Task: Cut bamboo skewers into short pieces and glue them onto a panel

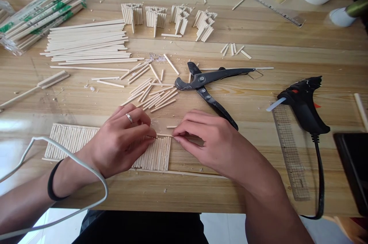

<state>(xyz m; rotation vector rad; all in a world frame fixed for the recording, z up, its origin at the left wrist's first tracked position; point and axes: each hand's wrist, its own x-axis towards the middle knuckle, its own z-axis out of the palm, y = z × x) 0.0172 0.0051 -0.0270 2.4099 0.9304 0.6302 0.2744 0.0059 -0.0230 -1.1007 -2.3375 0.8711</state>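
A flat panel of short wooden sticks (156, 154) glued side by side lies on the table in front of me. Along its far edge runs a thin wooden stick (164, 135). My left hand (123, 140) rests over the panel's middle and pinches that stick's left part. At the panel's right end, my right hand (207, 140) has thumb and fingers closed on the same stick's other end. Another short stick (171, 127) pokes out beside the right fingers. A long stick (184, 173) lies along the panel's near edge. My left hand covers part of the panel.
Beyond my hands are loose cut sticks (158, 96) and black cutters (202, 79). A glue gun (301, 102) and clear ruler (291, 159) lie right. Farther back are long sticks (89, 41) and several small stick structures (156, 17). A white cable (86, 165) crosses my left wrist.
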